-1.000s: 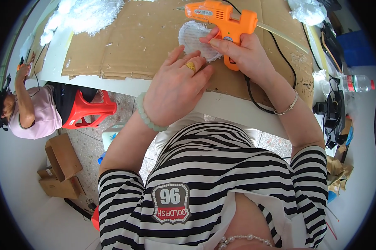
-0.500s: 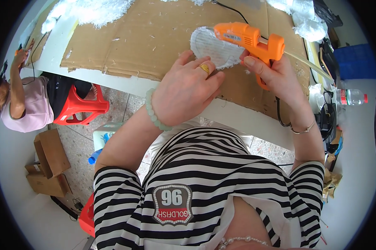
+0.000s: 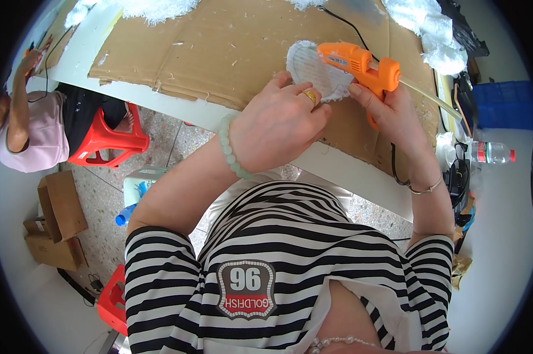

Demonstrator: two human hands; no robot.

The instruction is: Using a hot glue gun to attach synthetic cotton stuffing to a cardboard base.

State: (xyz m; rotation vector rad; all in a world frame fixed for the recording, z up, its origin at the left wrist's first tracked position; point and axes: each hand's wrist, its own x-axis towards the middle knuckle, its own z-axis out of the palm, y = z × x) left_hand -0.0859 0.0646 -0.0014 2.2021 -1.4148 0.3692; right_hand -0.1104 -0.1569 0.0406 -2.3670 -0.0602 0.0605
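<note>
An orange glue gun (image 3: 356, 61) with a clear glue stick (image 3: 430, 95) jutting from its back is gripped in my right hand (image 3: 392, 113). Its nozzle points left, over a white oval piece (image 3: 315, 74) with a fuzzy edge that lies on the cardboard. My left hand (image 3: 283, 121) is at the near left edge of that oval piece, fingers bent toward it; the fingertips are partly hidden, so whether they pinch it I cannot tell. My right thumb is close to the oval's right end.
Brown cardboard (image 3: 219, 56) covers the white table (image 3: 166, 101). White fluffy material (image 3: 160, 8) lies at the far left, bagged white material (image 3: 434, 32) at the far right. A plastic bottle (image 3: 495, 153) stands out at right. Another person (image 3: 36, 133) sits at left on a red stool (image 3: 114, 137).
The view has shifted slightly, so the scene sits a little lower. The glue gun's nozzle still hovers over the oval piece, and both hands keep nearly the same pose.
</note>
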